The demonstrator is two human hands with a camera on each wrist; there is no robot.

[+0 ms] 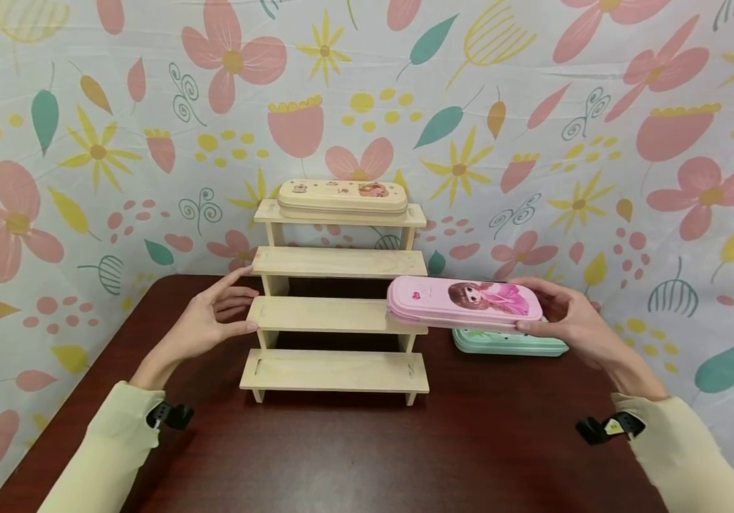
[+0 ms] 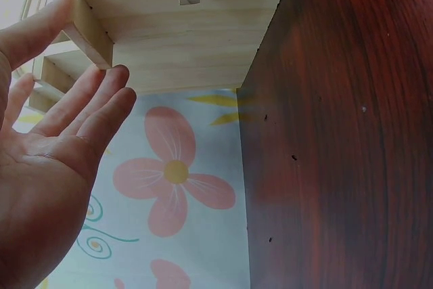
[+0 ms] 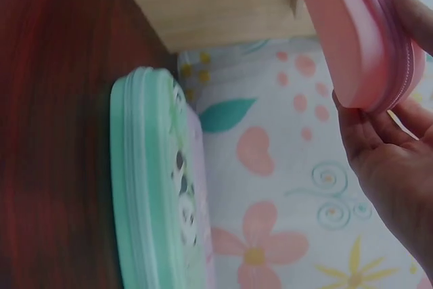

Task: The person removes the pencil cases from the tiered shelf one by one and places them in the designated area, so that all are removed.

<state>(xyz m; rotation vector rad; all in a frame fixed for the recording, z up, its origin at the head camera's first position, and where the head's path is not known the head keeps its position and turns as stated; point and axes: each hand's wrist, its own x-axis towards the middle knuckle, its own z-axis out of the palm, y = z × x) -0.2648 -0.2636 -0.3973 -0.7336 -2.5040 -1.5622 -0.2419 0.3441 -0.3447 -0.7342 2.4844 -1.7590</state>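
My right hand (image 1: 562, 313) grips the right end of a pink zippered pencil case (image 1: 431, 293) printed with a doll-like girl. The case is held in the air, its left end overlapping the right side of a wooden four-step display rack (image 1: 335, 315) in the head view. Thumb and fingers pinch that case (image 3: 365, 38) in the right wrist view. At the rack's left side, my left hand (image 1: 222, 313) has its fingers extended, fingertips right at the edges of the middle shelves. The left wrist view shows that hand (image 2: 61, 133) beside the rack's side wood (image 2: 183, 45).
A cream pencil case (image 1: 343, 199) lies on the rack's top shelf. Behind and below the pink case, a mint green pencil case (image 1: 508, 343) rests on the dark wooden table (image 1: 367, 456). A flower-printed cloth (image 1: 149, 142) hangs close behind the table.
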